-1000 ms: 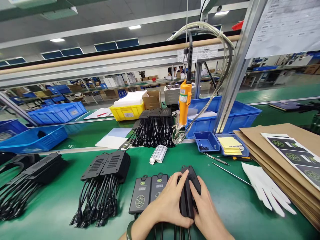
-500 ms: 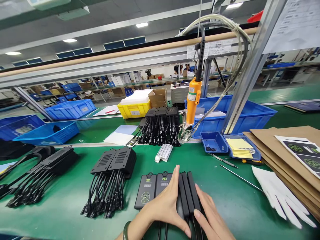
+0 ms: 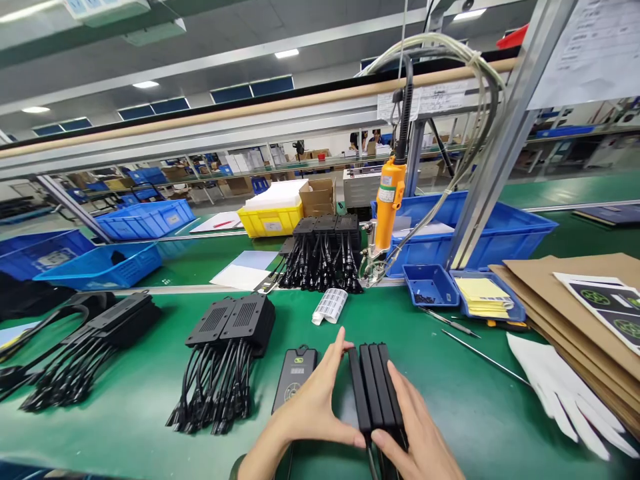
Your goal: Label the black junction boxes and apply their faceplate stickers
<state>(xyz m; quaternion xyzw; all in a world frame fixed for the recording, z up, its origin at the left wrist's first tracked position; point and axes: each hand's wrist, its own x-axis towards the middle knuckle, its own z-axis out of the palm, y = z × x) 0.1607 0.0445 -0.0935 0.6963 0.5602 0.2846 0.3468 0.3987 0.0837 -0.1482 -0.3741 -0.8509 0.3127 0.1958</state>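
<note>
Several flat black controllers (image 3: 377, 390) stand on their long edges, side by side, on the green bench. My right hand (image 3: 417, 423) grips this row from the right, fingers along its side and thumb at the near end. My left hand (image 3: 317, 407) spans the leftmost upright controller (image 3: 359, 393), fingertips by its far end and thumb by its near end. Another controller (image 3: 299, 367), with a small display and round keypad, lies face up left of my left hand, which partly covers it. Black cables run from the near ends.
Black units with bundled cables (image 3: 233, 327) lie to the left, with more at the back. An orange power screwdriver (image 3: 389, 203) hangs ahead. A blue screw tray (image 3: 430, 285), screwdriver shaft (image 3: 487, 357), white gloves (image 3: 560, 390) and cardboard (image 3: 540, 313) lie right. A label roll (image 3: 330, 307) sits ahead.
The face-up controller nearest the row has been tipped onto its edge and now stands at the row's left side. One controller still lies flat on the left.
</note>
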